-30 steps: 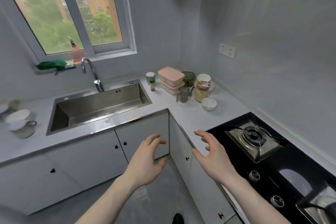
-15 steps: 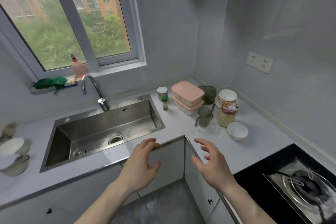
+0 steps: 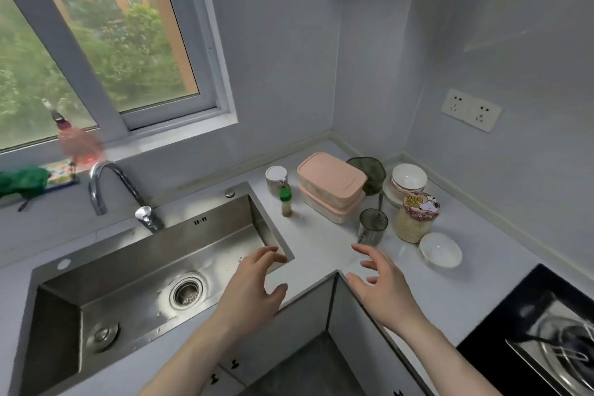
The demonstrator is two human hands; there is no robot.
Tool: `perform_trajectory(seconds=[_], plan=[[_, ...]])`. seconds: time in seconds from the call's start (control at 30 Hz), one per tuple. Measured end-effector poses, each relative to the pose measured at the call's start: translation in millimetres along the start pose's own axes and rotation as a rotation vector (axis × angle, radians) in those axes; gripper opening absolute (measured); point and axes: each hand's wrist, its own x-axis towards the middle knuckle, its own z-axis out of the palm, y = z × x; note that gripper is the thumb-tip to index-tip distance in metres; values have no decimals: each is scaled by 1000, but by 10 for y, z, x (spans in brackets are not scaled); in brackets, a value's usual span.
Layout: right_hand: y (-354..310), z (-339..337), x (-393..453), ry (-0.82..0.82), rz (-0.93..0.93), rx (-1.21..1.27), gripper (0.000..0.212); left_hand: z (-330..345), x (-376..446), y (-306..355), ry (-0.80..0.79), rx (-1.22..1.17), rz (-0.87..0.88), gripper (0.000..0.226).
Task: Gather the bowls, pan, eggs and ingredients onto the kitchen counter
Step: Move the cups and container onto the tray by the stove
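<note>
Over the desk corner: both hands hover with nothing in them.
Left hand (image 3: 254, 292): fingers loosely spread and relaxed, above the near right corner of the sink (image 3: 135, 270), holding nothing.
Right hand (image 3: 384, 288): fingers spread and slightly bent, released, above the desk (image 3: 324, 244) edge where the two cabinet runs meet.
Bowls: one small white bowl (image 3: 440, 249) sits alone on the desk, right of the hands; another white bowl (image 3: 409, 177) sits farther back in the corner on a stack of white dishes.
Pink boxes (image 3: 331, 185): two lidded containers stacked, at the far side of the desk, well apart from the hands.
Jar (image 3: 414, 219): clear, filled with pale contents, cartoon-printed lid, between the two bowls.
Grey cup (image 3: 372, 227): translucent, just left of the jar, nearest thing to the right hand.
Green-capped bottle (image 3: 285, 201): small, upright, beside the sink's right rim, with a white-lidded jar (image 3: 275, 178) just behind it.
Stove (image 3: 540, 331): black, with a burner, at the near right.
Tap (image 3: 112, 190): curved, at the far side of the sink.
Pan and eggs: cannot tell where they are.
</note>
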Motion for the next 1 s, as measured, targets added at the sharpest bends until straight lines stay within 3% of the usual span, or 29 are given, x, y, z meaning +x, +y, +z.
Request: perform_trajectory(seconds=[0.3,0.77,1.0], plan=[[54,443,327,142,194,37,47,-175,806,-514,-156,35,90,37],[558,168,1192,178,402,30,47,28,1593,-429,-238,7,69,38],[935,118,1644,159,515,-36,25,150,1790,-438,-205,14,-15,38]])
